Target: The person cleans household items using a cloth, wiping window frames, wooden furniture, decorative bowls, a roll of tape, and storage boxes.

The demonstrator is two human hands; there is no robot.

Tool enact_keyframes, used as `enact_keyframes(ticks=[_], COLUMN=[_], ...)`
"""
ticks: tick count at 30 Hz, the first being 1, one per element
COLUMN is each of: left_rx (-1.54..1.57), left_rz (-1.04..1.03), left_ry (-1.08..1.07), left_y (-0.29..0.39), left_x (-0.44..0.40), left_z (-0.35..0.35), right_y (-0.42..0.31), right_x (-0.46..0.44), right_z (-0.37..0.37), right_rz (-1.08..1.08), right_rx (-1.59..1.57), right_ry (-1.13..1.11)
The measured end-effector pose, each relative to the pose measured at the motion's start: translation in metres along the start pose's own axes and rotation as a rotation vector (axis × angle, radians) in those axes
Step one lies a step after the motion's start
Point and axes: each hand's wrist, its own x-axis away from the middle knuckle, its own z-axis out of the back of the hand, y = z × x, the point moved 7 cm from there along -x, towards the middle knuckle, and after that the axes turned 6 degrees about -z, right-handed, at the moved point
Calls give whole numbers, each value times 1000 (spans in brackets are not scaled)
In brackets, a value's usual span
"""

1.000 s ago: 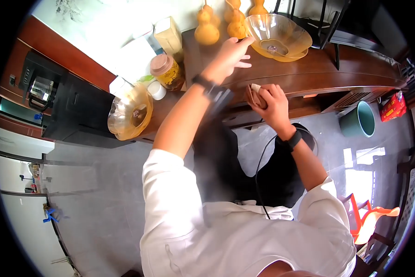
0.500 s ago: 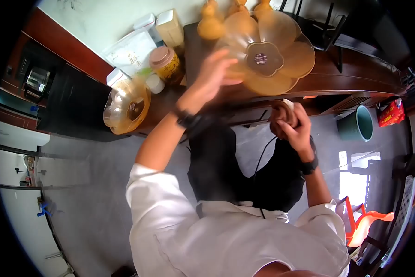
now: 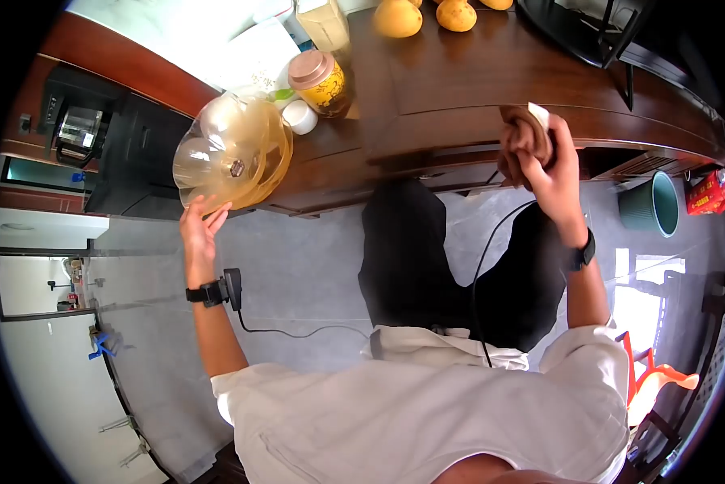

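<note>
My left hand [image 3: 203,230] has its fingers on the near rim of a clear amber petal-shaped bowl [image 3: 209,165], at the left end of the brown wooden cabinet. This bowl overlaps a second amber bowl [image 3: 275,161] beside it. A bunched brown cloth [image 3: 526,139] with a white corner is gripped in my right hand [image 3: 558,173], over the cabinet's front edge. Whether my left thumb is under the rim is hard to make out.
Behind the bowls stand a yellow jar with a pink lid [image 3: 318,79], a white cup [image 3: 300,118] and a beige box [image 3: 323,24]. Gourds [image 3: 399,18] line the cabinet's back. A green bin [image 3: 651,203] and a red bag [image 3: 708,194] are right.
The amber bowl from the cabinet's right part moved left beside the other bowl, with my left hand at its rim. My right hand moved right and up, still holding the cloth.
</note>
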Motion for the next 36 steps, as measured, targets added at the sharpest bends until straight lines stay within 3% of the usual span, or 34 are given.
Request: enact_keyframes(ticks=[4,8,10,13,14,16,19,20,22,24,27,29,34,36], left_rx=[28,-88,-193,-665,-709,-779,-537,-452,-534,-559,-639,-664,-929,-999], left_rz=[112,83,84,-193,-415,-857,-817,-785,-1100,-1195,-1131,-1091,-1099,-1104], left_ry=[7,68,102,260,253,236,-264,-455,-605,-635,-777,-761,-756,-720], left_y=[-21,-32,-38,-11,5,55,72,71,73,71,48,54,86,68], left_x=[-22,-32,-34,-30,-21,40,98,115,144,161,141,127,113,82], left_z=[6,3,11,27,17,-37,-150,-195,-263,-309,-341,-349,-407,-445], right_y=[-20,-26,-13,1,-2,-24,-1,2,9,4,4,11,32,35], right_x=[-38,-61,-70,-70,-67,-56,-54,-51,-51,-51,-59,-77,-132,-147], right_z=[-28,-57,-71,-86,-87,-78,-66,-69,-76,-94,-118,-125,-126,-108], right_rz=[215,429,376,444,501,645,336,363,426,477,467,495,452,350], right_rx=[266,400,483,689,726,807,710,706,698,563,527,519,806,893], right_ry=[-51,-129,-200,-237,-220,-106,-248,-279,-331,-412,-460,-442,-314,-301])
